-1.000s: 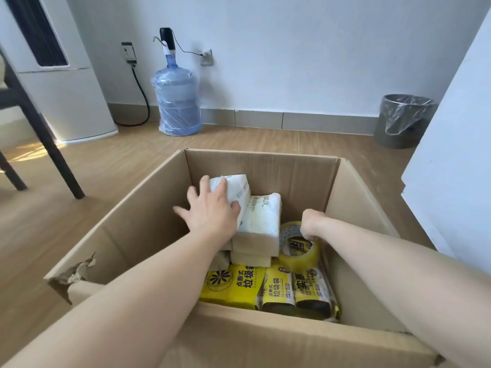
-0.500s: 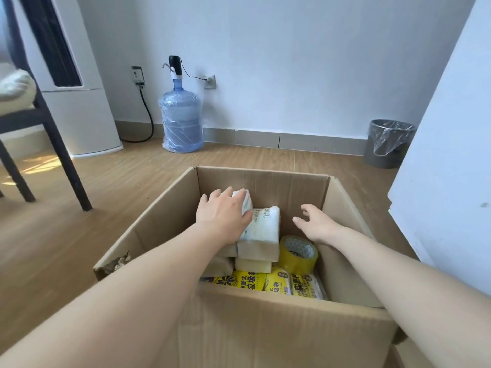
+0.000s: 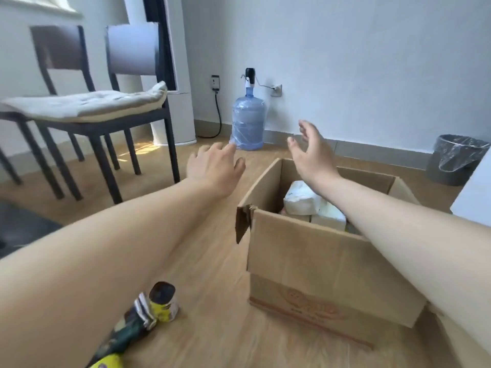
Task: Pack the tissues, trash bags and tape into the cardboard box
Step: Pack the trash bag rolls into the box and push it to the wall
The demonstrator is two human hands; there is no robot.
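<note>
The open cardboard box (image 3: pixel 313 264) stands on the wooden floor to the right. White tissue packs (image 3: pixel 303 200) show inside it near the top; the tape and the trash bags inside are hidden by the box wall and my right forearm. My left hand (image 3: pixel 215 168) hovers open over the floor, left of the box. My right hand (image 3: pixel 310 152) is raised open above the box's far left corner, holding nothing. A yellow and dark roll of trash bags (image 3: pixel 163 301) lies on the floor at the lower left, by a crumpled wrapper (image 3: pixel 125 333).
Two dark chairs, one with a beige cushion (image 3: pixel 87 104), stand at the left. A blue water jug (image 3: pixel 248 123) with a pump sits by the far wall. A grey bin (image 3: pixel 454 160) with a plastic liner is at the right. A white panel (image 3: pixel 475 192) edges the box.
Both hands have come up out of the box, the left one swinging left over the floor. My view has turned left and back, so the chairs and a roll on the floor show.
</note>
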